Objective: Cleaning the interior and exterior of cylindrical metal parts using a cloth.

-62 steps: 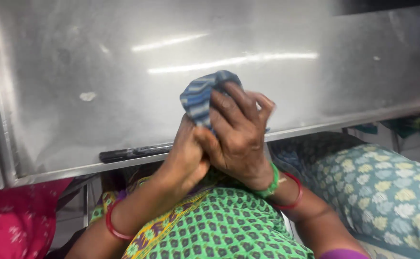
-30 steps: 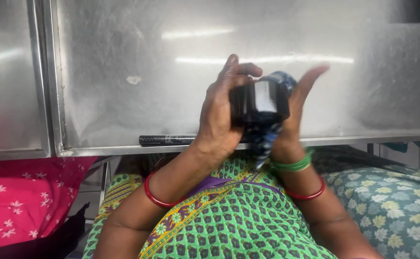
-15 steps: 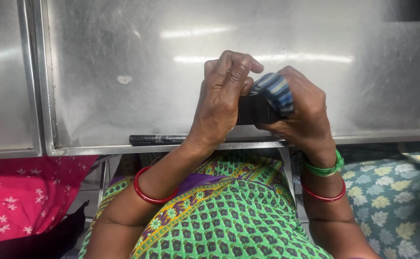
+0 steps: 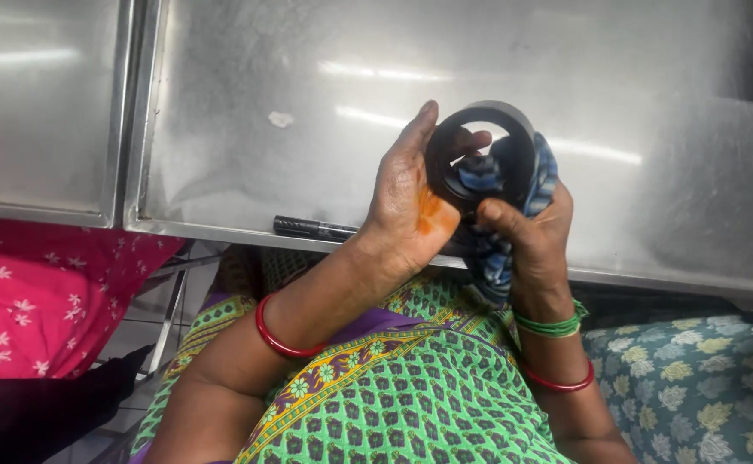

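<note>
Gripping black ring [image 4: 482, 150] w/ both hands' fingers [image 4: 411, 150] over scuffed steel table [image 4: 247, 103].

Single head cam, looks down and fwd, close on hands at steel table [image 4: 307, 103] edge.
</note>
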